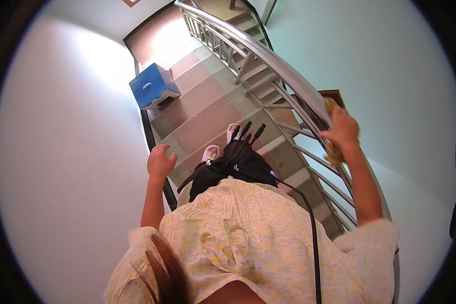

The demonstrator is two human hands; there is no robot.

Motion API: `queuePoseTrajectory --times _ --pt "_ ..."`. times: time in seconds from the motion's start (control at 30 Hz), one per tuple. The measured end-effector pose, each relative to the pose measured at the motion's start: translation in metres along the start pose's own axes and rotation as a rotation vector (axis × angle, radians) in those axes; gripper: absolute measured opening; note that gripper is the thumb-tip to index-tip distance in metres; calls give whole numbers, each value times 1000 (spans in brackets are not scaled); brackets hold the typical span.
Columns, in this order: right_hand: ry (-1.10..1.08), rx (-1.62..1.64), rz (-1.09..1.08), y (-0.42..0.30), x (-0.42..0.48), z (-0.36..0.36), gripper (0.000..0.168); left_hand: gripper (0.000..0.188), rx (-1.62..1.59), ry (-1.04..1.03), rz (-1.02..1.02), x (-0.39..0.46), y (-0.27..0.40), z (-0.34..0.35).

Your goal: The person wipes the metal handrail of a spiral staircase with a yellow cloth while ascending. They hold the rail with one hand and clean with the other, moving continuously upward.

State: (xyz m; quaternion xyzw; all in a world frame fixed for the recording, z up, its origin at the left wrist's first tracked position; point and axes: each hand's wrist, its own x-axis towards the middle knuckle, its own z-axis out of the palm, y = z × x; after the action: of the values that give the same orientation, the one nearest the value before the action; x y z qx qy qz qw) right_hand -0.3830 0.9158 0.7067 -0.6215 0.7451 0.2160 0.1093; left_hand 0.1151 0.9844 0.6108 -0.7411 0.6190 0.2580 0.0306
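On the right, my right hand (342,128) presses a yellow-brown cloth (334,154) around the polished metal handrail (288,70) of a staircase. Part of the cloth sticks out above the fingers and part hangs below them. My left hand (161,161) is held out at my side near the white wall, with nothing in it and its fingers apart. Metal balusters and bars (294,129) run beneath the handrail.
Pink and grey tiled steps (201,102) lie before my feet, which wear light slippers (212,152). A blue and white box (152,89) stands on a step by the left wall (68,133). A black cable (311,212) runs down my front. Another stair flight (260,81) shows beyond the railing.
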Motion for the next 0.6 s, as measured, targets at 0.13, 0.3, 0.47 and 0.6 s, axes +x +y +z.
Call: queuePoseTrajectory --times 0.13,0.3,0.47,0.6 --pt "-44 -66 -59 -70 106 14 84 38 30 3 -99 -6 -20 -6" --pt "-37 -107 -97 -118 164 22 92 37 39 48 -190 -12 -19 -17" --pt "-70 -172 -132 -137 188 23 92 36 9 48 -268 -16 -21 -13" --pt "-67 -154 -73 -143 212 35 90 35 -13 29 -263 2 -23 -9"
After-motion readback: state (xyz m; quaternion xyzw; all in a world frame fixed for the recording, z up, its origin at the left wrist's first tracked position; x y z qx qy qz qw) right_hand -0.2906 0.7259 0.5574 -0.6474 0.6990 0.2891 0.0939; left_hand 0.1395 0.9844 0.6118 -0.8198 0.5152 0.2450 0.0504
